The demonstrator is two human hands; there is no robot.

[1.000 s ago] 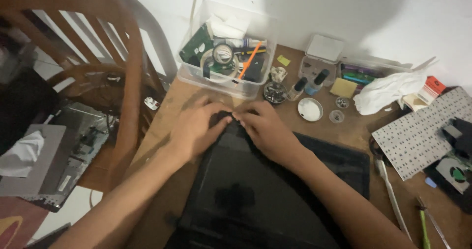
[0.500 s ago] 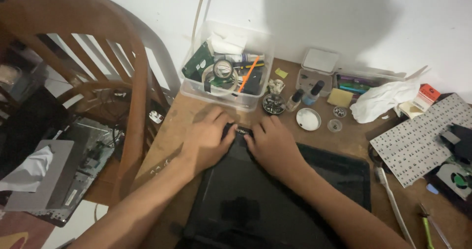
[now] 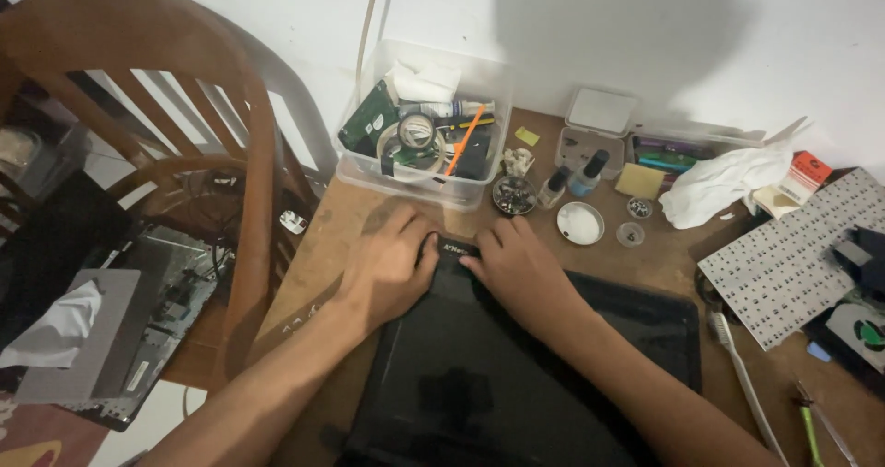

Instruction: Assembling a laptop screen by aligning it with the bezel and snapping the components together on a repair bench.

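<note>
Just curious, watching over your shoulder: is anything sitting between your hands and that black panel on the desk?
Nothing visible does. The left hand and right hand already rest on the far edge of the flat black rectangular panel; the clear plastic box of tape rolls stands beyond them.

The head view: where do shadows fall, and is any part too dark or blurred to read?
Head view: a large soft shadow lies on the white wall. The black laptop panel is dark, with little surface detail. The left hand and right hand on its far edge are evenly lit and fairly sharp. The wooden chair looks slightly soft.
</note>
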